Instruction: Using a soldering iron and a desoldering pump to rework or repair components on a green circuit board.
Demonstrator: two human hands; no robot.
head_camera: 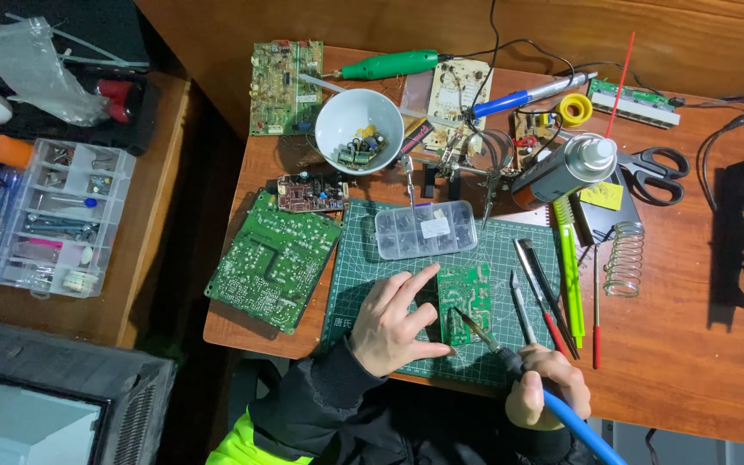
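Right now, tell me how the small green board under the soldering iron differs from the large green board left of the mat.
The small green board lies on the cutting mat; the large green board lies tilted on the bare wooden table. The small one is pinned by the left hand and met by the soldering iron in the right hand; the large one lies untouched. Both are green circuit boards.

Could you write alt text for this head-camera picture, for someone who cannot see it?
A person's left hand steadies a small green circuit board on a green gridded cutting mat, while the right hand holds a blue-handled soldering iron to it. A white bowl of parts, other boards and tools crowd the wooden desk.
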